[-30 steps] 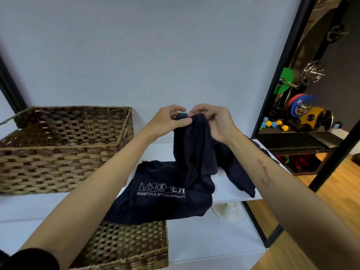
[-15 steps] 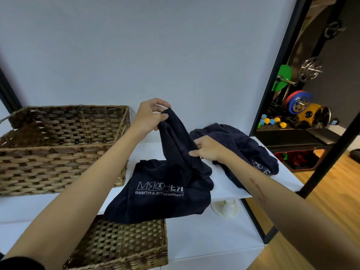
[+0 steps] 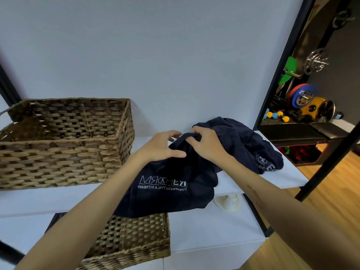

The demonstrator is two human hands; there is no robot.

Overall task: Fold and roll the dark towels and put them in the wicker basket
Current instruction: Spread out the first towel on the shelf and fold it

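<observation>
Both hands have come down and together since half a second ago. From the head view, the right hand point(image 3: 206, 147) pinches a bunched edge of the towel point(image 3: 171, 191) in a curled grip, while the left hand point(image 3: 161, 147) rests on the cloth, fingers spread and loose. That towel drapes over the shelf point(image 3: 253, 180) edge. A second towel point(image 3: 251, 145) lies crumpled behind. An empty basket point(image 3: 64, 158) stands left; another basket point(image 3: 132, 240) sits below.

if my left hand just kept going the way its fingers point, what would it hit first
Probably the right hand, which grips the bunched edge of the dark towel just ahead of the left hand and its spread fingers. Depth is hard to judge; it could meet the towel fold first.
</observation>
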